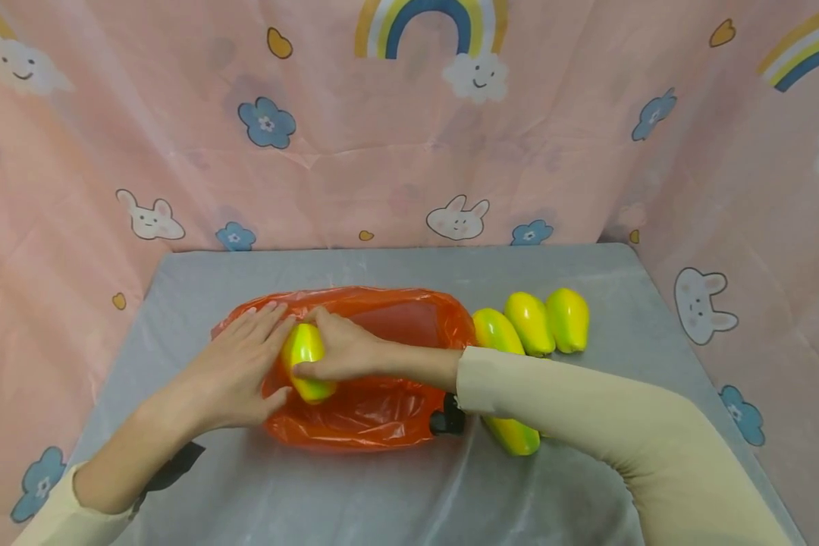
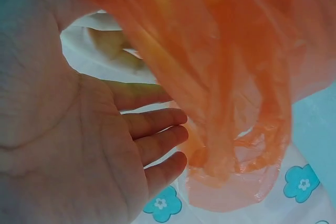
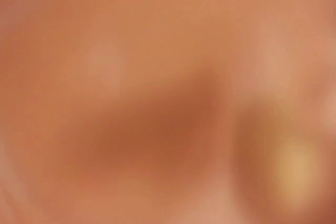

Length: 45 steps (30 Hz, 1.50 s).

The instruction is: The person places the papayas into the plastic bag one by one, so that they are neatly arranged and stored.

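Yellow-green fruit (image 1: 305, 350) held over the red bag (image 1: 365, 425)

The right hand (image 1: 344, 349) grasps the fruit, fingers curled round it; the left hand (image 1: 235, 375), fingers straight and released, lies along the bag's left side. The right arm's beige sleeve (image 1: 573, 398) partly hides other fruits (image 1: 530, 324) beside the bag on the grey worktop (image 1: 355, 500). A patterned pink curtain (image 1: 368, 182) hangs behind.

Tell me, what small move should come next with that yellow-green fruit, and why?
Probably ease the yellow-green fruit down into the red-orange bag: the right hand grips it over the bag, and the left hand lies, fingers extended, at the bag's left end.
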Each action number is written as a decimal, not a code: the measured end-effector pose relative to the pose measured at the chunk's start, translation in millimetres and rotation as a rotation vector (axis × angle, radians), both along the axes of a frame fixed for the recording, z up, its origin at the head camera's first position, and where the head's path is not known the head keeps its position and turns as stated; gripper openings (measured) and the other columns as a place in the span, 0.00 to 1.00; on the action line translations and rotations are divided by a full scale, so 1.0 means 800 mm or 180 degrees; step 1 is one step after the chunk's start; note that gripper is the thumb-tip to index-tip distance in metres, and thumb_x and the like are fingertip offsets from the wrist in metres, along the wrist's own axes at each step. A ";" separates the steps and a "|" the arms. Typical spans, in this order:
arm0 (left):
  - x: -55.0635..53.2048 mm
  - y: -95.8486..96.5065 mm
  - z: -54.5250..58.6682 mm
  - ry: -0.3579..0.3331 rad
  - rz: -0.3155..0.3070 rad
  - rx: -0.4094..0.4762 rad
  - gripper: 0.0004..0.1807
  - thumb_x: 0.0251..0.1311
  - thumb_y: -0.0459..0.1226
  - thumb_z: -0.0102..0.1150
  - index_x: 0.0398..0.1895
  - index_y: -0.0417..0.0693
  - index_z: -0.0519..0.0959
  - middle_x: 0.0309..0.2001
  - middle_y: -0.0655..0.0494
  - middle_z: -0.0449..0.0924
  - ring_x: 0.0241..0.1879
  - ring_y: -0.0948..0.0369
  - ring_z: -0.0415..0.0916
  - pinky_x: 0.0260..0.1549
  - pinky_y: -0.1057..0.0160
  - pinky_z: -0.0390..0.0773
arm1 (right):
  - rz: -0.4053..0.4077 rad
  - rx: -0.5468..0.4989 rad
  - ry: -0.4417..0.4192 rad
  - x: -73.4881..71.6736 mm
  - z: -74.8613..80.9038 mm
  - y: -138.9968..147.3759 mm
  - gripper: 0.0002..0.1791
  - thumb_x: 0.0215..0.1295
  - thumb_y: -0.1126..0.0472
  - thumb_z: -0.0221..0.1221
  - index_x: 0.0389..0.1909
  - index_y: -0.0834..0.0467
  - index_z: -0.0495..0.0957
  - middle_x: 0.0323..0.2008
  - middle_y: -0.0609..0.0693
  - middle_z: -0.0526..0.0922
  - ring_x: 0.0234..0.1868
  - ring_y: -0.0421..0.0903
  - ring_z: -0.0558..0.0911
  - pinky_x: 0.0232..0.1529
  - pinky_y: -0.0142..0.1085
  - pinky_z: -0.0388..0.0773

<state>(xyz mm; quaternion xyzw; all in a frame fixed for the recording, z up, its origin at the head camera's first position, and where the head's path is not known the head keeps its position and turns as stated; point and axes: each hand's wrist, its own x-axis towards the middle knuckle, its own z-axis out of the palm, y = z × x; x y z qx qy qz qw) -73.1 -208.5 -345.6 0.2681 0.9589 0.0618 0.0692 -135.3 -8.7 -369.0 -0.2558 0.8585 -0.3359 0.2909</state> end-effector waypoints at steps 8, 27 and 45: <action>0.000 -0.001 0.001 0.0101 -0.0027 -0.0044 0.49 0.58 0.48 0.71 0.78 0.33 0.65 0.78 0.34 0.66 0.79 0.37 0.63 0.79 0.33 0.59 | -0.0163 0.0118 -0.0030 -0.004 -0.008 -0.015 0.40 0.68 0.49 0.68 0.74 0.57 0.61 0.54 0.51 0.79 0.46 0.43 0.80 0.44 0.30 0.85; 0.002 -0.004 -0.002 0.0072 -0.0026 0.0004 0.54 0.58 0.51 0.72 0.81 0.32 0.59 0.81 0.35 0.61 0.81 0.37 0.59 0.79 0.33 0.59 | -0.0497 0.0025 -0.0927 -0.022 0.036 -0.016 0.31 0.70 0.52 0.66 0.66 0.58 0.64 0.52 0.53 0.78 0.46 0.48 0.83 0.49 0.38 0.90; -0.001 -0.007 -0.001 0.0006 -0.0063 0.0017 0.59 0.54 0.52 0.77 0.80 0.29 0.58 0.80 0.32 0.62 0.80 0.36 0.61 0.79 0.34 0.60 | -0.0184 0.0051 -0.0480 -0.019 0.008 -0.051 0.30 0.65 0.60 0.64 0.63 0.64 0.63 0.39 0.52 0.76 0.32 0.43 0.79 0.34 0.28 0.82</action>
